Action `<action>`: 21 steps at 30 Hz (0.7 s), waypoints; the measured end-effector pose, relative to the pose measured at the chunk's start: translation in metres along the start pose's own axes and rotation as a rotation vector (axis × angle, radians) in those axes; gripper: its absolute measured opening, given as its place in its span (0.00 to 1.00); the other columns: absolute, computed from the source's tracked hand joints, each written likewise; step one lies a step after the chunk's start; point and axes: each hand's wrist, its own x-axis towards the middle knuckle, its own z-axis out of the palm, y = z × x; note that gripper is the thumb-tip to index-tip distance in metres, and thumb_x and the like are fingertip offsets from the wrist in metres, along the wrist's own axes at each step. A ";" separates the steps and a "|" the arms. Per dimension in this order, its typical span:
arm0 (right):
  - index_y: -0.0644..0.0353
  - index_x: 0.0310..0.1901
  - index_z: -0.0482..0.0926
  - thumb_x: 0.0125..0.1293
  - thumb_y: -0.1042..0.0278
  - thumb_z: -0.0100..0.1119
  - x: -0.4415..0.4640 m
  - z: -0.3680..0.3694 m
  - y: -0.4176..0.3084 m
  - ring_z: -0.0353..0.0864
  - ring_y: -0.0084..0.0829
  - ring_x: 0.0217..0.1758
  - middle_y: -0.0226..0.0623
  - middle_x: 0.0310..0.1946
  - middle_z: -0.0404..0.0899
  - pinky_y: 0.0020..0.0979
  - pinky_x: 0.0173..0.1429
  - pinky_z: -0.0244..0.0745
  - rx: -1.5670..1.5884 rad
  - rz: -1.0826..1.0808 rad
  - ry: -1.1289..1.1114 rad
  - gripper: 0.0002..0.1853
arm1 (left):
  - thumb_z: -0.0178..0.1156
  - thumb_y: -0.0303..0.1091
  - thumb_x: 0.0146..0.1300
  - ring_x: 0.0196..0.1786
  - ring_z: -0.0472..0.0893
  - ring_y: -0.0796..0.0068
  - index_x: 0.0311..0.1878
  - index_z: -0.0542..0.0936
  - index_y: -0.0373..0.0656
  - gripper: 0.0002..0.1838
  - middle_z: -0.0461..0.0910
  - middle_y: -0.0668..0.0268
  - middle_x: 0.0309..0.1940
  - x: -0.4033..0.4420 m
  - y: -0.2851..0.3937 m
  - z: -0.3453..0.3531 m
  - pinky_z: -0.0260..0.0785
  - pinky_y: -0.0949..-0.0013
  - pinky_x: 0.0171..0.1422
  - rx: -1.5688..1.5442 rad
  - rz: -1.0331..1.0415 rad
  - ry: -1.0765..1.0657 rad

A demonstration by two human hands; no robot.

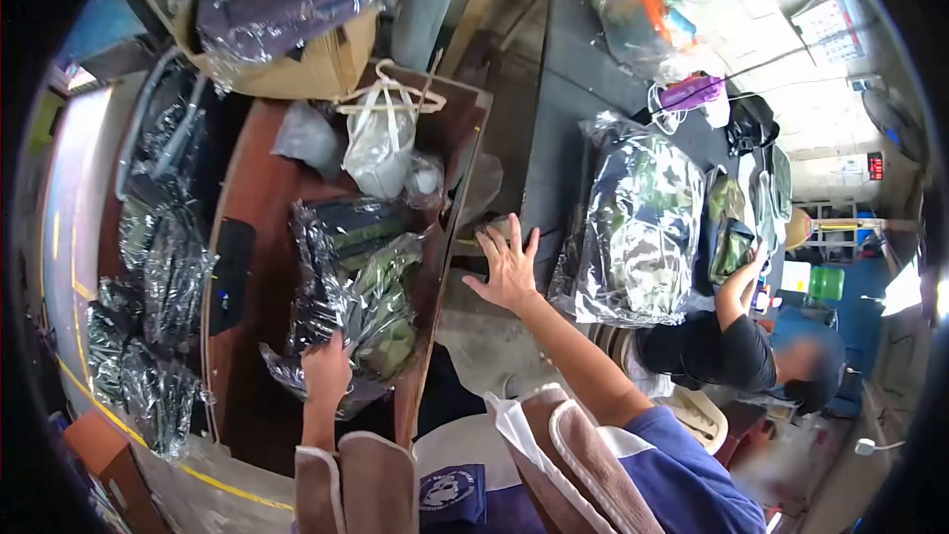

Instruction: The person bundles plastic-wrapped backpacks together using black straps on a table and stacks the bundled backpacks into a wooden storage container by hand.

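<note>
l hand [326,368] is at the near side of a plastic-wrapped camo pkg [381,287] in the brown bin [259,356], left; fingers look closed on the film, tho tips are hidden. r hand [509,269], fingers spread, is btwn bin & dark table [568,69], w/ a bigger wrapped camo bag [643,222] to its right.

Blue on the right shoulder, a short sleeve [682,445], and now white cuts across the shirt [484,463]! Down low, a dark blue patch [452,496] flashes a round pale emblem. Brown flaps [381,485] come trimmed in pale edging, and both the left hand [327,372] and right hand [511,272] are bare.
</note>
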 end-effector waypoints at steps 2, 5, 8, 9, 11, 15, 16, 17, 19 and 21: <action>0.57 0.80 0.60 0.55 0.39 0.76 -0.004 0.003 0.003 0.43 0.59 0.87 0.50 0.80 0.57 0.77 0.81 0.38 0.214 0.023 0.111 0.57 | 0.64 0.32 0.63 0.35 0.86 0.47 0.48 0.81 0.37 0.13 0.85 0.53 0.27 -0.010 0.031 -0.077 0.76 0.48 0.47 -0.028 -0.002 0.075; 0.59 0.82 0.53 0.52 0.52 0.81 -0.015 -0.105 -0.019 0.47 0.59 0.87 0.56 0.82 0.53 0.64 0.84 0.44 0.555 -0.157 0.340 0.61 | 0.63 0.28 0.61 0.38 0.84 0.45 0.43 0.80 0.36 0.09 0.83 0.51 0.30 -0.017 0.083 -0.193 0.74 0.46 0.48 -0.076 0.246 0.105; 0.61 0.77 0.64 0.52 0.58 0.81 -0.036 -0.225 -0.035 0.64 0.55 0.79 0.55 0.75 0.66 0.48 0.82 0.58 0.738 -0.524 0.303 0.52 | 0.63 0.28 0.60 0.38 0.84 0.47 0.41 0.79 0.37 0.07 0.83 0.53 0.30 -0.029 0.139 -0.258 0.75 0.48 0.47 -0.097 0.376 0.081; 0.62 0.72 0.70 0.54 0.63 0.79 -0.036 -0.235 -0.024 0.71 0.52 0.72 0.52 0.67 0.72 0.46 0.77 0.64 0.826 -0.506 0.290 0.44 | 0.63 0.26 0.61 0.38 0.85 0.49 0.43 0.79 0.37 0.08 0.84 0.54 0.32 -0.036 0.159 -0.276 0.75 0.50 0.46 -0.024 0.415 0.088; 0.64 0.55 0.80 0.57 0.75 0.74 -0.043 -0.263 -0.002 0.81 0.44 0.54 0.44 0.49 0.81 0.40 0.62 0.75 0.979 -0.519 0.306 0.23 | 0.63 0.25 0.61 0.37 0.85 0.50 0.45 0.79 0.37 0.09 0.84 0.54 0.32 -0.050 0.188 -0.296 0.75 0.51 0.45 0.004 0.407 0.198; 0.66 0.47 0.80 0.57 0.75 0.71 -0.103 -0.314 0.030 0.82 0.44 0.47 0.44 0.44 0.81 0.37 0.53 0.76 0.970 -0.671 0.408 0.16 | 0.61 0.21 0.63 0.41 0.88 0.53 0.55 0.80 0.36 0.17 0.87 0.55 0.41 -0.070 0.221 -0.302 0.78 0.54 0.44 0.164 0.354 0.484; 0.65 0.46 0.82 0.56 0.76 0.72 -0.121 -0.325 0.035 0.83 0.42 0.44 0.41 0.40 0.82 0.37 0.49 0.78 0.965 -0.703 0.476 0.15 | 0.61 0.21 0.63 0.43 0.89 0.55 0.59 0.80 0.36 0.19 0.89 0.55 0.44 -0.072 0.225 -0.296 0.79 0.55 0.44 0.236 0.370 0.636; 0.63 0.45 0.83 0.55 0.77 0.73 -0.138 -0.340 0.041 0.83 0.41 0.43 0.40 0.39 0.82 0.37 0.47 0.78 0.890 -0.712 0.558 0.15 | 0.60 0.20 0.63 0.45 0.90 0.57 0.62 0.81 0.35 0.22 0.89 0.55 0.49 -0.073 0.229 -0.288 0.80 0.57 0.46 0.306 0.354 0.694; 0.61 0.44 0.86 0.52 0.79 0.74 -0.164 -0.367 0.058 0.84 0.40 0.40 0.38 0.37 0.83 0.38 0.44 0.78 0.780 -0.688 0.752 0.16 | 0.56 0.19 0.64 0.44 0.89 0.51 0.62 0.81 0.33 0.22 0.89 0.52 0.49 -0.077 0.252 -0.288 0.80 0.54 0.46 0.321 0.376 0.807; 0.59 0.42 0.87 0.49 0.80 0.75 -0.187 -0.400 0.088 0.83 0.39 0.36 0.38 0.35 0.83 0.36 0.39 0.77 0.582 -0.614 0.987 0.16 | 0.51 0.19 0.66 0.43 0.89 0.46 0.61 0.82 0.30 0.21 0.89 0.49 0.49 -0.086 0.262 -0.284 0.81 0.52 0.47 0.371 0.301 0.904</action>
